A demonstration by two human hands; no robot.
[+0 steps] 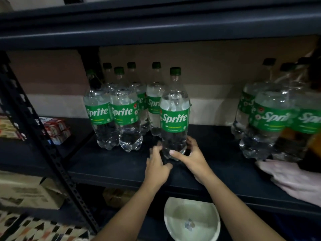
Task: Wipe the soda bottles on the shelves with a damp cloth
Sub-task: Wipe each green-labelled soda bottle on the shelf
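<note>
A clear Sprite bottle (174, 119) with a green label and cap stands upright near the front of the dark shelf (107, 164). My right hand (192, 157) grips its base, thumb on the front and fingers round the right side. My left hand (157, 164) is at the base's left side, its fingers curled on what looks like a dark cloth (164, 158) bunched against the bottle. The dim light makes this cloth hard to make out. Several more Sprite bottles (125, 112) stand behind on the left, and another group of bottles (265, 122) on the right.
A pale pink cloth (293, 180) lies on the shelf's front right edge. Below the shelf sits a white bowl (192, 220) holding water. Small red boxes (55, 129) fill the left bay beyond a perforated upright post (43, 145). Another shelf board runs close overhead.
</note>
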